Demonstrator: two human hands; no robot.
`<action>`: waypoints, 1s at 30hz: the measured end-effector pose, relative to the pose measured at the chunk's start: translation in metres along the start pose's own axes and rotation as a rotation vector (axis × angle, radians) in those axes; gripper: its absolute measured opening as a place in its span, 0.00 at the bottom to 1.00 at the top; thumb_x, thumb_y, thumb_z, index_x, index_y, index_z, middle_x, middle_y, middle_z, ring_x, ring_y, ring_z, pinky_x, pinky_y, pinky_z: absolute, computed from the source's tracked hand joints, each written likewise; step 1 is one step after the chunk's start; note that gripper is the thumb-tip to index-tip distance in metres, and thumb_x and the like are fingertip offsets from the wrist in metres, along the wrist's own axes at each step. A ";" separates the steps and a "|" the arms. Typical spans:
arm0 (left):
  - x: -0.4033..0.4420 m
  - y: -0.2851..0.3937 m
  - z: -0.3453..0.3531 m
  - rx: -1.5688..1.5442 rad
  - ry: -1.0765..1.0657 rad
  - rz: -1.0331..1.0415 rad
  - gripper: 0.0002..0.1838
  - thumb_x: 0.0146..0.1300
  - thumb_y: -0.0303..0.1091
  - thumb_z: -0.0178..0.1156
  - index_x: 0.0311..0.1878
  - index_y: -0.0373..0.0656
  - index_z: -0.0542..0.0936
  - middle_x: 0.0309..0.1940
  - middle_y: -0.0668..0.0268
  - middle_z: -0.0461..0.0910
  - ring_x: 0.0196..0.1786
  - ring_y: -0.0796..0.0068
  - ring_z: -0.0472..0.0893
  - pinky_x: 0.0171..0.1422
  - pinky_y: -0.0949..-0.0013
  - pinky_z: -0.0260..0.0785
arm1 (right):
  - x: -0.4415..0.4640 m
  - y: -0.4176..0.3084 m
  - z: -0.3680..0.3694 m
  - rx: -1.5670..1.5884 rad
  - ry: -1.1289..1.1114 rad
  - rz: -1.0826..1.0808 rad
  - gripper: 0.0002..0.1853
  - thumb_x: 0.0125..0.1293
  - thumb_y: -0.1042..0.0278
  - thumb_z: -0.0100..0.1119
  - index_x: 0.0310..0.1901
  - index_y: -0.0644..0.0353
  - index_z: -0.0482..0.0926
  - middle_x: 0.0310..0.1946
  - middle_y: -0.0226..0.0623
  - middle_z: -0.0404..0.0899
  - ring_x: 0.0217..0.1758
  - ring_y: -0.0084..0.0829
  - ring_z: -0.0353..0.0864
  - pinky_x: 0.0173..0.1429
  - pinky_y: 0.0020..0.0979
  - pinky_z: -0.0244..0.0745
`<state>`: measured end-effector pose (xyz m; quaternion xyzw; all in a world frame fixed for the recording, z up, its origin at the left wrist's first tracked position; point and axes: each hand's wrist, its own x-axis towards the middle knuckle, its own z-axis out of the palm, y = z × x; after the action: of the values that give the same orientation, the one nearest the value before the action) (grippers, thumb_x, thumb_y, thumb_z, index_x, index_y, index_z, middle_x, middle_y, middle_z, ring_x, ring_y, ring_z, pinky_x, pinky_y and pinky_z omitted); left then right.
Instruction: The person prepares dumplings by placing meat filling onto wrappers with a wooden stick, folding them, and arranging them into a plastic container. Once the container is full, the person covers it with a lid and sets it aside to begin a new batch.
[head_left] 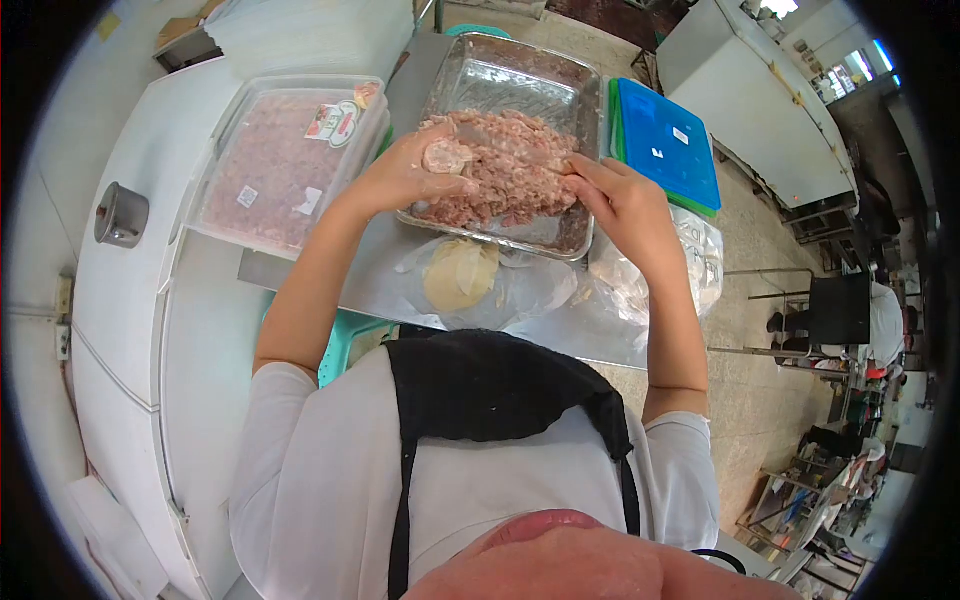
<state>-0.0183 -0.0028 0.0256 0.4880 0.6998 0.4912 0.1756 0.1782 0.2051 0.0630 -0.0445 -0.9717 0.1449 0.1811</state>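
Observation:
A metal tray (530,75) holds a mound of raw minced meat (515,185). Over the mound's left side, my left hand (405,175) cradles a small round pale dumpling wrapper (447,155), its fingers curled around it. My right hand (625,200) is at the tray's right side, thumb and fingers pinched on a thin stick-like tool (571,167); the tool's far end is blurred against the meat. Just in front of the tray, a yellowish round stack of wrappers (460,275) lies on clear plastic.
Left of the tray is a lidded plastic box (275,160) of pinkish contents. To the right are a blue lid (668,140) and a clear plastic bag (700,255). A metal pot (123,215) stands on the white freezer (130,310). Another person (885,325) is far right.

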 end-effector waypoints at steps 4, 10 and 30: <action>-0.009 0.006 -0.026 -0.138 -0.065 -0.173 0.20 0.52 0.39 0.74 0.46 0.45 0.79 0.39 0.73 0.78 0.31 0.85 0.74 0.28 0.79 0.67 | 0.004 -0.027 0.029 0.162 0.077 -0.121 0.13 0.69 0.59 0.56 0.51 0.52 0.80 0.40 0.42 0.82 0.43 0.45 0.82 0.44 0.40 0.77; -0.011 -0.052 -0.109 0.233 -0.061 -0.070 0.27 0.50 0.43 0.74 0.51 0.41 0.79 0.38 0.66 0.80 0.40 0.75 0.78 0.43 0.69 0.72 | 0.012 -0.014 0.064 0.225 -0.023 0.093 0.14 0.68 0.66 0.59 0.50 0.65 0.80 0.48 0.46 0.82 0.51 0.42 0.81 0.54 0.33 0.74; 0.066 -0.173 -0.146 0.656 0.162 -0.172 0.52 0.56 0.35 0.67 0.77 0.50 0.43 0.42 0.45 0.81 0.45 0.45 0.81 0.49 0.53 0.73 | -0.020 -0.001 0.069 0.046 -0.363 0.254 0.13 0.66 0.65 0.58 0.48 0.61 0.82 0.38 0.49 0.81 0.41 0.47 0.80 0.45 0.39 0.74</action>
<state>-0.2435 -0.0288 -0.0411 0.4173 0.8706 0.2605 -0.0061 0.1713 0.1833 -0.0052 -0.1354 -0.9714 0.1943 -0.0157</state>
